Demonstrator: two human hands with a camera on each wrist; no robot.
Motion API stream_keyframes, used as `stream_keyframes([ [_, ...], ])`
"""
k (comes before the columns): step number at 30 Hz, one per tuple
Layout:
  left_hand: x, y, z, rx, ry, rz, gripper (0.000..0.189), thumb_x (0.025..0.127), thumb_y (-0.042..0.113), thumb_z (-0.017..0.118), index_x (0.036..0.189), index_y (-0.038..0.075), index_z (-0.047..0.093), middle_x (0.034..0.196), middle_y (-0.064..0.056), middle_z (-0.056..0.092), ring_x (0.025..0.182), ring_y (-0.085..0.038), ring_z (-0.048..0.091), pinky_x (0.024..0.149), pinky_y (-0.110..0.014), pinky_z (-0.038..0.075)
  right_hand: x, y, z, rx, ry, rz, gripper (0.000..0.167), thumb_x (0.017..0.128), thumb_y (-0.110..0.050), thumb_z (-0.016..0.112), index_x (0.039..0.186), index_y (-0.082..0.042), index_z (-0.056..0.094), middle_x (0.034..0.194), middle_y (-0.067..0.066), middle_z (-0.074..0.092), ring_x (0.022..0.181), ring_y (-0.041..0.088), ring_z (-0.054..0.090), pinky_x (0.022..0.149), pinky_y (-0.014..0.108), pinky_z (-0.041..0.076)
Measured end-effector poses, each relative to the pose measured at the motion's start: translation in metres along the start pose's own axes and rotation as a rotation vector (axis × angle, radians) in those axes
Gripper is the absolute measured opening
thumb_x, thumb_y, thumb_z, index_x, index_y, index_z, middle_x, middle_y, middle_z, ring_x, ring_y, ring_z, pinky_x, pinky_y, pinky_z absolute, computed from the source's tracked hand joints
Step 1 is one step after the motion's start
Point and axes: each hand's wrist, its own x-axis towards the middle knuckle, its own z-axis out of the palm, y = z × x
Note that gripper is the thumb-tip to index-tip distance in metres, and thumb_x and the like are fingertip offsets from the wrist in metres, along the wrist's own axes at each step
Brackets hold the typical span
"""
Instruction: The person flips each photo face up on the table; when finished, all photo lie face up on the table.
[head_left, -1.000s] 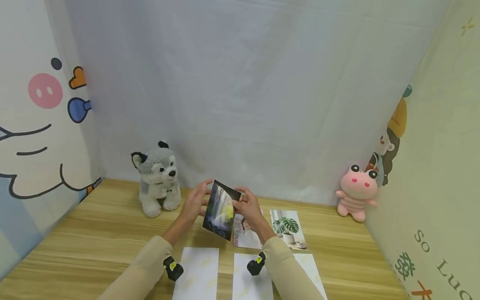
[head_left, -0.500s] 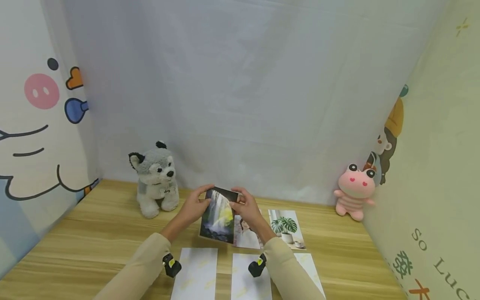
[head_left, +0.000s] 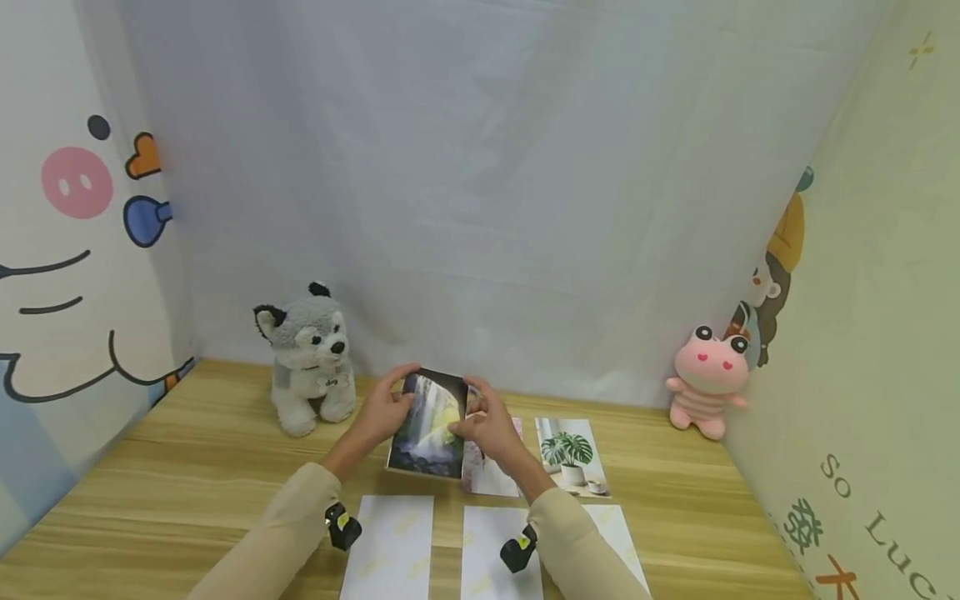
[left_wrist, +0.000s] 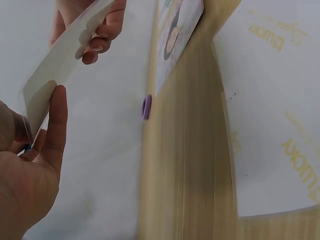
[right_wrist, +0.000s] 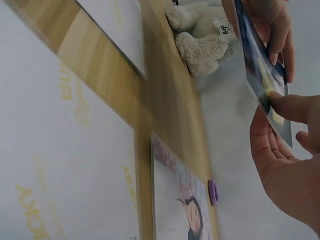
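Note:
A waterfall photo print (head_left: 430, 429) is held up above the table, tilted, its picture side toward the head camera. My left hand (head_left: 385, 413) pinches its upper left edge between thumb and fingers. On the opposite edge my right hand (head_left: 491, 427) grips it, thumb on the picture and fingers behind. The pale back of the print (left_wrist: 60, 60) shows in the left wrist view. Partly hidden behind my right hand lies a portrait photo (head_left: 495, 467) of a person. To its right is a photo of a potted plant (head_left: 572, 457).
Several white sheets with yellow lettering, including one sheet (head_left: 390, 542), lie along the front of the wooden table (head_left: 187, 483). A husky plush (head_left: 307, 362) sits at the back left, a pink plush (head_left: 708, 379) at the back right. A purple ring (left_wrist: 146, 107) lies near the back edge.
The waterfall print has turned to face the head camera more squarely and shifted slightly left. My left hand has brought its thumb round to the front of the print. My right hand keeps its grip.

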Motion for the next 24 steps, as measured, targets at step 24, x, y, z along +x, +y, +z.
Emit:
stream_keyframes([
  [24,0.007,-0.021,-0.018,0.282,-0.107,0.061,0.063,0.091,0.005,0.068,0.146,-0.007,0.041,0.139,-0.033,0.049,0.063,-0.024,0.061,0.059,-0.04,0.053,-0.013,0.002,0.012,-0.314,-0.068,0.039,0.083,0.074,0.007,0.08,0.147,-0.003,0.043,0.087,0.009,0.054,0.059,0.01,0.057,0.057,0.033,0.058],
])
